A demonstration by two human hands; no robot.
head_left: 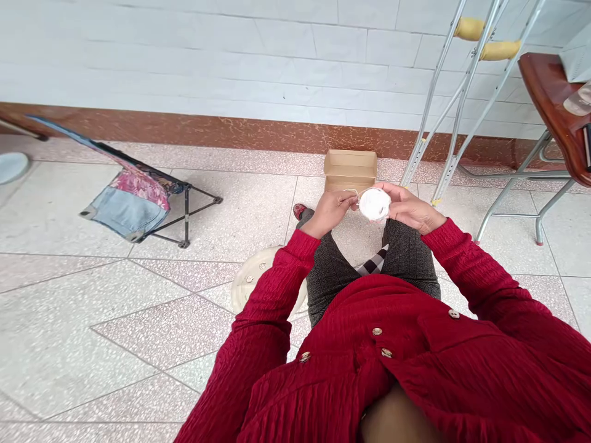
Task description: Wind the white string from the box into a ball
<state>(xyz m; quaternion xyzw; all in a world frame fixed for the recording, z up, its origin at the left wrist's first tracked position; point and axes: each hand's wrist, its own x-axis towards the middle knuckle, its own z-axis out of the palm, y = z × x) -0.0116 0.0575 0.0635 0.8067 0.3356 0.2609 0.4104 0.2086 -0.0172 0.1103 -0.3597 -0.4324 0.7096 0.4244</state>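
A small round white object [374, 204] is held in front of my knees by my right hand [409, 206], whose fingers wrap its right side and top edge. My left hand [335, 208] is just left of it, thumb and fingertips pinched on a thin pale strand [351, 192] that runs toward the white object. Right behind the hands an open cardboard box [351, 165] stands on the floor by the wall.
Metal crutches with yellow pads [499, 50] lean on the wall at the right, beside a reddish-brown table [547, 92] with metal legs. A folding chair [133, 203] stands at the left. A round pale stool [252, 277] is partly hidden by my left sleeve.
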